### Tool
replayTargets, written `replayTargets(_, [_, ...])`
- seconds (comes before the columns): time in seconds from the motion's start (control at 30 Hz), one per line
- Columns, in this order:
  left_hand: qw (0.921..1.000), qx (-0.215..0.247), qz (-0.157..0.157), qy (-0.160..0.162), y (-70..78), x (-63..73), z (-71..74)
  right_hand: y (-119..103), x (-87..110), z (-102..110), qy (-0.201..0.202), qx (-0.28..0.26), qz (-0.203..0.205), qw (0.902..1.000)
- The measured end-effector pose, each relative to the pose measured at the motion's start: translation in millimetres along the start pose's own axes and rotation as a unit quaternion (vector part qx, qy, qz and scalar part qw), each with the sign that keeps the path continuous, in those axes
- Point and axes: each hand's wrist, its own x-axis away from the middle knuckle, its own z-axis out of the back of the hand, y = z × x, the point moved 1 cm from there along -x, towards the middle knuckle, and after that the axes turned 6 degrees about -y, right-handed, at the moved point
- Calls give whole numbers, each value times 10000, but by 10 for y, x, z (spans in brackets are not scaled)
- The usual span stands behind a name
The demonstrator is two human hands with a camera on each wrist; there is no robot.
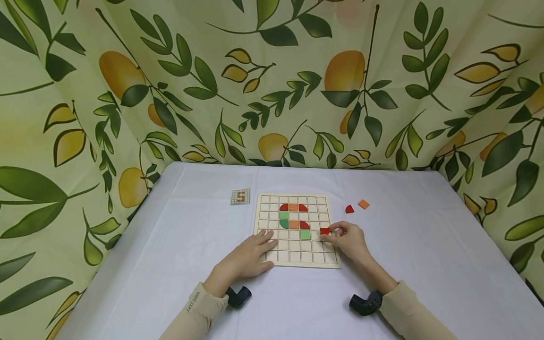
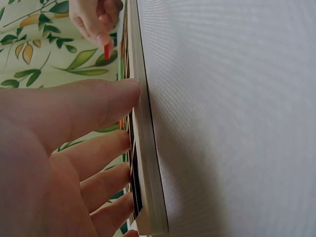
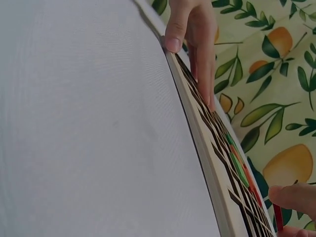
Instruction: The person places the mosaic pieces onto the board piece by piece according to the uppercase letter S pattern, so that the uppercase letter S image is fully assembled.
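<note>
A pale wooden grid board (image 1: 282, 257) lies on the table, with several red, orange and green tiles set in its cells in a curving row. My left hand (image 1: 250, 252) rests on its lower left corner, fingers spread over the cells and thumb at the near edge. Between thumb and fingertips my right hand (image 1: 350, 240) pinches a red tile (image 1: 325, 231) over the board's right side. In the right wrist view that red tile (image 3: 278, 217) appears edge-on, above the board. A light green tile (image 1: 305, 234) sits lowest in the pattern, left of the held one.
Right of the board lie a red rounded tile (image 1: 349, 209) and an orange square tile (image 1: 363, 204). A small pattern card (image 1: 240, 197) lies beyond the board's upper left corner. White cloth (image 1: 191, 212) covers the table, and a leaf-print curtain (image 1: 280, 94) hangs behind.
</note>
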Motion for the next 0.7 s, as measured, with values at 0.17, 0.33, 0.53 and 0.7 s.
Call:
replayTargets(0.17, [10000, -20, -31, 23, 3, 3, 4, -32, 30, -34, -72, -101, -16, 9999])
replayTargets(0.33, [10000, -13, -13, 19, -5, 0, -2, -53, 63, -78, -184, -119, 83, 9997])
replayTargets(0.53, [10000, 29, 10, 12, -6, 2, -6, -66, 94, -121, -225, -133, 209, 9994])
replayTargets(0.7, [10000, 80, -7, 16, -9, 3, -4, -86, 118, -156, -260, -171, 272, 9991])
